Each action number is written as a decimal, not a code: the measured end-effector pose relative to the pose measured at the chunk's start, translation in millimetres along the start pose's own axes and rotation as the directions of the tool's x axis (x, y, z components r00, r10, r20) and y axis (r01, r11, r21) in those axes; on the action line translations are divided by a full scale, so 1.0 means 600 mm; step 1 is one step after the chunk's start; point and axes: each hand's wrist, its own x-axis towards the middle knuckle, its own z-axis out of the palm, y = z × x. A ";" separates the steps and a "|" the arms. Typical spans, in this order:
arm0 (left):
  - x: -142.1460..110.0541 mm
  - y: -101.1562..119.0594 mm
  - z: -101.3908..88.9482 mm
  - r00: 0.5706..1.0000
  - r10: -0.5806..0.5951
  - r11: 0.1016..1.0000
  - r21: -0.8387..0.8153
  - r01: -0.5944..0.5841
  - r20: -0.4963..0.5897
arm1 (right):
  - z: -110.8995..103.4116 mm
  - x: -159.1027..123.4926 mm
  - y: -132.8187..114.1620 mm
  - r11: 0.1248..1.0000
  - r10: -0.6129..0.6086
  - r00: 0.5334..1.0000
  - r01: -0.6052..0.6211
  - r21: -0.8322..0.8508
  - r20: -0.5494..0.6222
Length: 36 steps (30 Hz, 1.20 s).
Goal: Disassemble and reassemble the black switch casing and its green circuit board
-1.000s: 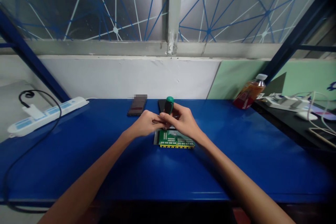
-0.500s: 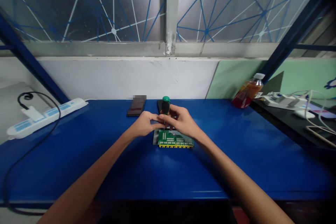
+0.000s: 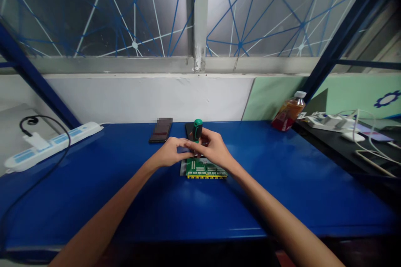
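A screwdriver (image 3: 197, 130) with a green and black handle stands nearly upright over a green circuit board (image 3: 200, 169). My right hand (image 3: 214, 146) is closed around the lower part of its handle. Close against it, my left hand (image 3: 171, 151) has its thumb and fingers drawn together at the screwdriver's shaft, low over the board's far left part. The fingertips of both hands overlap, and the screwdriver's tip is hard to make out. The board lies flat, with yellow connectors (image 3: 206, 177) along its near edge and a grey edge showing at its left.
Behind my hands lie a phone (image 3: 161, 129) and another dark flat object (image 3: 189, 128), partly covered. A white power strip (image 3: 54, 145) with a black cable lies left on the blue table (image 3: 140, 217). A drink bottle (image 3: 288, 111) leans at the back right, beside cables and chargers (image 3: 336, 123).
The camera view has shifted slightly, so everything sits a little lower and further left. Both hands stay at the screwdriver over the board, with little change in their grip.
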 end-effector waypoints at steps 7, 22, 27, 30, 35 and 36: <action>-0.001 0.004 -0.001 0.999 -0.050 0.999 -0.010 0.050 -0.006 | 0.001 -0.002 0.001 0.998 -0.030 1.000 0.029 0.048 0.009; -0.003 -0.002 0.002 1.000 -0.029 0.999 0.031 0.028 0.007 | 0.002 -0.005 -0.002 0.997 -0.015 1.000 0.016 0.079 -0.008; -0.003 0.004 0.003 0.999 -0.049 0.999 0.016 0.049 -0.009 | 0.000 -0.006 -0.006 0.997 0.000 1.000 0.002 0.082 -0.026; -0.003 0.007 0.002 0.999 -0.043 0.999 0.030 0.043 -0.003 | 0.000 -0.005 -0.004 0.996 0.009 1.000 -0.007 0.092 -0.021; -0.003 0.006 0.001 1.000 -0.008 0.999 0.033 0.008 0.006 | 0.002 -0.005 -0.002 0.993 0.017 1.000 -0.015 0.119 -0.017; -0.003 0.005 0.001 1.000 -0.010 0.999 0.033 0.010 0.005 | 0.002 -0.005 -0.002 0.992 0.016 1.000 -0.014 0.124 -0.018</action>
